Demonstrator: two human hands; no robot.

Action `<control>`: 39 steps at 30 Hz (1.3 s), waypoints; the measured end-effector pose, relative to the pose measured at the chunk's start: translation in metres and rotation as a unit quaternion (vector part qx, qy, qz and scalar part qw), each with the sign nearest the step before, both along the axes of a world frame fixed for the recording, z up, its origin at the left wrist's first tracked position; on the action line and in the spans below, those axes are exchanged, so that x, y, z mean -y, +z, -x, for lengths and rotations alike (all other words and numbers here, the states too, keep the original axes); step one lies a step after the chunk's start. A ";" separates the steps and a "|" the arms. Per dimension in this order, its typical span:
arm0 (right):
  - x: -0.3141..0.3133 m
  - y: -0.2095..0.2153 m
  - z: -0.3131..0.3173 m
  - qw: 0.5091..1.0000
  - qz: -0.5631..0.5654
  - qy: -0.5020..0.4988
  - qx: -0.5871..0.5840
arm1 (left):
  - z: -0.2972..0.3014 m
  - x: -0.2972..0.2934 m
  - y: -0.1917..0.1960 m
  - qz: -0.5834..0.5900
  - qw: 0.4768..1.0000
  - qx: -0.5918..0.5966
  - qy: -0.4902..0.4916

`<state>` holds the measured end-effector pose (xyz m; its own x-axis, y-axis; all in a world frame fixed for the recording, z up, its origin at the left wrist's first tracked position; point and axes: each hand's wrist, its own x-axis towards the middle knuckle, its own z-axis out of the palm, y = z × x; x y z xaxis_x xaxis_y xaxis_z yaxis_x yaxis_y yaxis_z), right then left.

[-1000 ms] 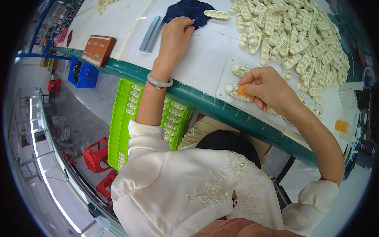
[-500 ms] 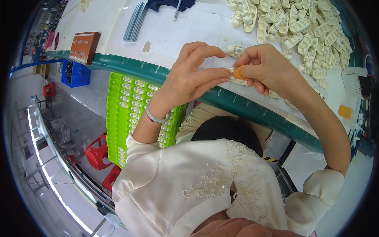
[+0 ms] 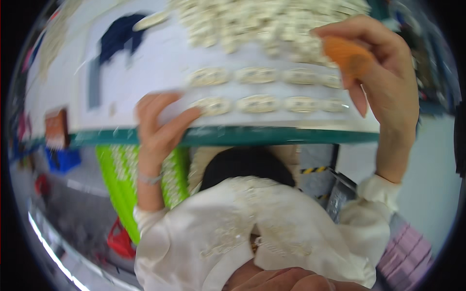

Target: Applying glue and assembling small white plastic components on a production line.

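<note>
The picture is blurred by motion. A white tray (image 3: 272, 116) with two rows of cream oval parts lies at the table's near edge. My left hand (image 3: 158, 128) grips its left end, with fingertips against the first part (image 3: 211, 105) of the near row. My right hand (image 3: 386, 82) is raised over the tray's right end. It pinches a small orange piece (image 3: 348, 54) between thumb and fingers.
A big pile of cream parts (image 3: 272, 19) covers the table's far side. A dark blue cloth (image 3: 116, 39), a grey strip (image 3: 94, 89) and a brown box (image 3: 56, 128) lie to the left. Below the green table edge (image 3: 272, 137) stand green trays (image 3: 119, 184), a blue crate (image 3: 63, 160) and red stools (image 3: 121, 240).
My hands, which met over the orange piece, have parted. The left went to the tray's left end and the right moved right with the orange piece. The view drew closer to the table.
</note>
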<state>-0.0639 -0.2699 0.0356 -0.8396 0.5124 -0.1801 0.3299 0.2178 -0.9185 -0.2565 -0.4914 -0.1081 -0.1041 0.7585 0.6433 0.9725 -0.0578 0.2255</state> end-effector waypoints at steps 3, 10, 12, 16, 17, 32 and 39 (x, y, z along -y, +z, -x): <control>-0.024 0.011 -0.091 0.917 -0.203 -0.229 -0.256 | -0.002 -0.003 0.001 0.019 1.000 0.009 -0.002; -0.031 -0.060 -0.206 0.717 -0.371 -0.554 -0.206 | 0.007 0.014 -0.004 0.035 0.998 0.003 -0.043; -0.040 -0.095 -0.214 0.776 -0.342 -0.521 -0.098 | 0.007 0.016 -0.007 0.041 0.998 0.031 -0.026; -0.066 -0.119 -0.194 0.832 -0.169 -0.529 -0.003 | 0.005 0.015 -0.001 0.061 0.998 0.029 -0.015; -0.080 -0.131 -0.195 0.827 -0.233 -0.512 0.007 | 0.004 0.013 0.002 0.067 0.997 0.034 -0.018; -0.016 -0.089 -0.132 0.893 -0.110 -0.387 -0.204 | 0.000 0.008 0.009 0.053 0.997 0.052 -0.016; 0.014 -0.085 -0.101 0.845 0.211 -0.254 -0.421 | 0.003 -0.003 0.011 0.027 0.997 0.060 -0.049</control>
<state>0.0376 -0.2834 -0.0496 -0.4520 0.8846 0.1145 -0.5263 -0.1609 -0.8350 -0.2597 -0.4888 -0.0968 -0.1010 0.8024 0.5882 0.9285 -0.1362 0.3453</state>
